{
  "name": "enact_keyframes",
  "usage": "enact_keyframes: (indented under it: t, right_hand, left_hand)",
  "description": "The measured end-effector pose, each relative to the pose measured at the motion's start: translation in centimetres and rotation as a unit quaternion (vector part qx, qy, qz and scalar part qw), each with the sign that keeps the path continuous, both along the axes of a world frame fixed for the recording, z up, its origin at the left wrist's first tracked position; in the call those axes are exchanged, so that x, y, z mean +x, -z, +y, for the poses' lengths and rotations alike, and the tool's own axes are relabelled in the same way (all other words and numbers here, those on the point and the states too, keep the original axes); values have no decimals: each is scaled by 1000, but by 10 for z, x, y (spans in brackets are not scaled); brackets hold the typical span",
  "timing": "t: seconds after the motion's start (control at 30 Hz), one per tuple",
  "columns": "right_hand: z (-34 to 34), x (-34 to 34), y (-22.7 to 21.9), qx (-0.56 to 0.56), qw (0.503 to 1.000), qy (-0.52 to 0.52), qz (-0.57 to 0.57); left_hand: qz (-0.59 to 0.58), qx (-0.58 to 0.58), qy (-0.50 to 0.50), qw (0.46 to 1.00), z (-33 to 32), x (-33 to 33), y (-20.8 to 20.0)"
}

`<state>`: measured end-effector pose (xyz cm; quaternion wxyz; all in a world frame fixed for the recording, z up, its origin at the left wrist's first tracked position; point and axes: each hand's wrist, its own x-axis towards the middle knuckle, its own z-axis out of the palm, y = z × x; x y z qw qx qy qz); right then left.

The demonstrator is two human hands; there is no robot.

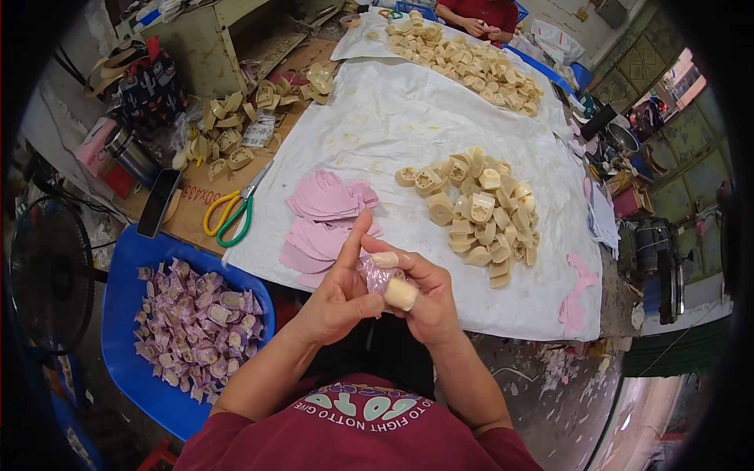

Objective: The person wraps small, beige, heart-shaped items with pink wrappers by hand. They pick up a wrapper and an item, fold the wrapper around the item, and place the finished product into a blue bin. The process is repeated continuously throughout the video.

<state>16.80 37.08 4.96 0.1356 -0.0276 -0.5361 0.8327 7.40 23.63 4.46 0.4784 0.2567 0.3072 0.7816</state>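
Note:
Over the near edge of the table, my left hand (343, 289) and my right hand (432, 301) are closed together around a small beige shoe heel (401, 293) with shiny pinkish-purple covering (377, 276) on it. My left index finger points up, and its thumb presses the covering from below. The fingers of my right hand curl around the other side; part of the piece is hidden by them. Just beyond my left hand lies a fanned stack of pink cut sheets (323, 196). To the right is a heap of bare beige heels (487, 206).
A blue basin (118, 314) full of purple-covered heels stands at lower left. Scissors (236, 210) with yellow and green handles and a phone (159, 202) lie at the table's left. Pink scraps (577, 294) lie right. A co-worker (483, 16) sits behind a far heel pile (471, 63).

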Motion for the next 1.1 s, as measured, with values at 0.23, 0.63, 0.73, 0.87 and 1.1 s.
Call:
enact_keyframes:
  t: [0.23, 0.63, 0.73, 0.87, 1.1]
  right_hand:
    - [2, -6, -16, -5, 997, 14, -79]
    - [13, -2, -9, -112, 988, -94, -55]
    - [7, 0, -10, -60, 996, -41, -46]
    - [3, -2, -8, -88, 994, 5, -63]
    - [6, -1, -14, 40, 990, 12, -133]
  left_hand:
    - [-7, 14, -17, 1000, 5, 2, -1]
    - [-139, 58, 77, 986, 1, -1, 9]
    - [-165, 67, 98, 979, 0, -3, 7]
    - [-179, 53, 101, 977, -1, -1, 13]
    - [-84, -4, 38, 996, 2, -2, 8]
